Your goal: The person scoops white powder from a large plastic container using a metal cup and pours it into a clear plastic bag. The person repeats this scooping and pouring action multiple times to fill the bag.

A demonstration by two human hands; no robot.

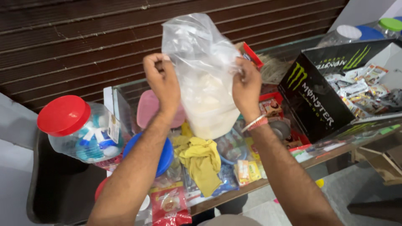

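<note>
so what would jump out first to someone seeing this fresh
The clear plastic bag of white stuff, held up mid-frame between the left hand and right hand. Next, the red-lidded jar at the left, and the yellow cloth lying below the bag.

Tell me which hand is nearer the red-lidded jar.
Left. The left hand grips the clear bag just right of the red-lidded jar; the right hand is across the bag.

In front of me a dark brown ribbed shutter (83, 46) fills the wall behind the glass-topped counter (335, 146). Below, the floor (347, 188) is pale grey, and a dark chair (54, 188) stands at my left in flat, even light.
</note>
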